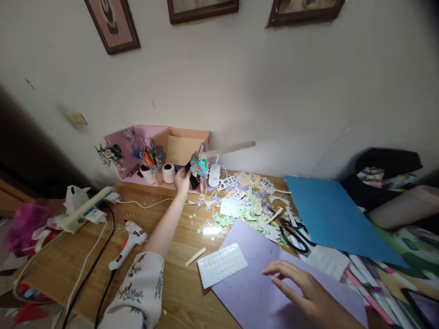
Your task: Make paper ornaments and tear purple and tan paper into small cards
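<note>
One bright ornament (199, 167) is at the front right corner of the box (192, 131), at the end of the outstretched left arm. The left hand (181, 181) has its thumb and fingers drawn in beside it, by something dark; whether that grip is clamped on the ornament, on the dark piece or on neither, one cannot tell. Spools (168, 173) stand upright in the box, probably to keep them from rolling. Just beside it is the lamp (214, 176), its head tipped low, presumably to light the table (185, 292), where a glare shows. Scraps (254, 205) lie heaped beyond the purple sheet (247, 256), which seems to leave its near part free for handwork. Over that sheet hangs the right hand (302, 288), fingers loosely bent and apart, holding nothing. A blister sheet (222, 265) overlaps the purple edge, near that hand. Farther out, the glue gun (128, 244) lies near the power strip (87, 210), likely for its cord's reach; scissors (295, 235) rest beside the blue sheet (329, 210).
</note>
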Tool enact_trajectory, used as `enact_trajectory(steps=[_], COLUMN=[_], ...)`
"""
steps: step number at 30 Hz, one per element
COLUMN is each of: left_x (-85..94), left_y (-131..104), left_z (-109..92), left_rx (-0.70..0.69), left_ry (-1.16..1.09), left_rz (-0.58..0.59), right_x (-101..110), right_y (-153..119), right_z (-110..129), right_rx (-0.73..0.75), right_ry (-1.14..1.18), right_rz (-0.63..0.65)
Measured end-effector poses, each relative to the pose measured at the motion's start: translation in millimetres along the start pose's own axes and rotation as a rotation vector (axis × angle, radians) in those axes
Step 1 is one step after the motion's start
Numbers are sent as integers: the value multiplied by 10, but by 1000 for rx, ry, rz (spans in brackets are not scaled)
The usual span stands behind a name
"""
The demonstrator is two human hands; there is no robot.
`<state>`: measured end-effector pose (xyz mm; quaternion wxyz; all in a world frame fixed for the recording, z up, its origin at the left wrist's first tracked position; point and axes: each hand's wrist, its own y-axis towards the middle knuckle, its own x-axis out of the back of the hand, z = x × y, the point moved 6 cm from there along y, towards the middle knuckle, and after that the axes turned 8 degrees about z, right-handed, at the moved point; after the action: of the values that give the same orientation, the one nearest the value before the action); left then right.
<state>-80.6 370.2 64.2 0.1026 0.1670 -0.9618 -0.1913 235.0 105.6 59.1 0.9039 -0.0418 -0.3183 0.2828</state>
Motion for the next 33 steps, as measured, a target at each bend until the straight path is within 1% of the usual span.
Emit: enact_trajectory(steps=[3, 6, 10, 13, 17, 20, 24, 26, 28, 30, 32, 33], left_x=[-57, -68, -84, -137, -207, -167, 27, 143, 236, 299, 340, 367], left_y=[-14, -41, 8, 67, 61, -5, -130, -252, -469, -804, -1228, -1444], left_z=[162, 277, 328, 328, 337, 325, 277, 237, 175, 87, -19, -76], left_rx=[16, 26, 23, 28, 61, 88, 160, 209, 250, 281, 310, 326], left_ry=[-18, 13, 82, 119, 149, 168, 250, 322, 402, 474, 533, 559], left_rz=[136, 211, 218, 216, 255, 310, 376, 409, 469, 569, 696, 740], right_x=[-27, -50, -54, -52, -58, -36, 12, 18, -4, -52, -114, -147], right_y=[6, 14, 7, -4, -44, -111, -139, -54, 118, 348, 585, 690], right_z=[-22, -41, -42, -36, -44, -57, -127, -162, -154, -101, -28, 7], right_rx=[6, 9, 8, 9, -19, -55, -100, -89, -25, 69, 156, 184], right_ry=[15, 22, 33, 47, 59, 68, 70, 52, 12, -56, -141, -196], right_rz=[3, 16, 16, 15, 30, 27, 20, 19, 19, 15, 7, 5])
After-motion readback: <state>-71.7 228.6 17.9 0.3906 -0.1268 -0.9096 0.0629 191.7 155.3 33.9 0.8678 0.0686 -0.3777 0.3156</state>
